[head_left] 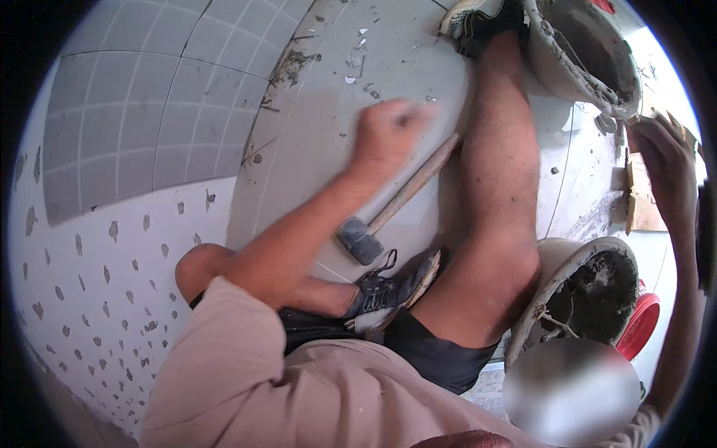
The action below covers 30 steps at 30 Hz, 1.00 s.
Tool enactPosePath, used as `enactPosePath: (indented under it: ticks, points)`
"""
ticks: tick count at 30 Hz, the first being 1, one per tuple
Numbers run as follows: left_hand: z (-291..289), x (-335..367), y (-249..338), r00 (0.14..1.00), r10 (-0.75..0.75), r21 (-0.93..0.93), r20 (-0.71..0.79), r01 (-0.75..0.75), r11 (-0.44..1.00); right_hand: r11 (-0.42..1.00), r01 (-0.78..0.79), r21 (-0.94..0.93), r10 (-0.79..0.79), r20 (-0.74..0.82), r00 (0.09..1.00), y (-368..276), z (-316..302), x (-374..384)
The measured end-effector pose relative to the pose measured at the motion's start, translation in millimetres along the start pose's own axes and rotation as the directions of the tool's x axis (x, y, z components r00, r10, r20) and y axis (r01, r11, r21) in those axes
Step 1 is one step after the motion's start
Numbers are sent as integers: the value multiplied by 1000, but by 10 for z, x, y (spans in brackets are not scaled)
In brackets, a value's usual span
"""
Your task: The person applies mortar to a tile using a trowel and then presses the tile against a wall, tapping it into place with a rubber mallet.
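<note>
Handling step seemingly underway

Right hand (pixel 662 153) is hovering beside the far bucket (pixel 544 61), at its four o'clock, grip unclear. Left hand (pixel 387 133) is looking curled, blur hiding how tightly and on what; the mallet (pixel 360 241) is lying below, toward six o'clock. Grasping it would be needing opened fingers.

The mallet (pixel 403 196) is black and brown, the wall tiles (pixel 123 112) grey with paler grids, the tub (pixel 642 328) red.

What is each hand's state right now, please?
Left hand: curled, blurred; any hold cannot be told.
Right hand: bent near upper bucket; hold cannot be told.
</note>
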State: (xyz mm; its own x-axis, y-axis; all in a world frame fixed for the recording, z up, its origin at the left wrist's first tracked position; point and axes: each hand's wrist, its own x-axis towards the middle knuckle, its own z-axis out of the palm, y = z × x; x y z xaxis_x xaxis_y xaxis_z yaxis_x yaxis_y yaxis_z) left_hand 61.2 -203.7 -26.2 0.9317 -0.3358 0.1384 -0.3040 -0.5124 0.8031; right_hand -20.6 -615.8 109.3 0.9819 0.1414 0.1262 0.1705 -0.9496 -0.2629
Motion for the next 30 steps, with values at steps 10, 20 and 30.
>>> enactPosePath:
  ticks: [10, 20, 30]
  points:
    - [-1760, -865, -1815, 643, -765, -668, -37, 554, 497, 899, 424, 111, -438, 175, 882, -1356, 2271, 2109]
    - [-1444, -701, -1623, 767, -641, -614, 21, 516, 597, 996, 43, 77, -45, 24, 999, -2197, 3205, 2444]
    - [-1563, -691, -1440, 755, -630, -643, 185, 577, 503, 564, -365, 741, 442, 103, 891, -2535, 3080, 2081]
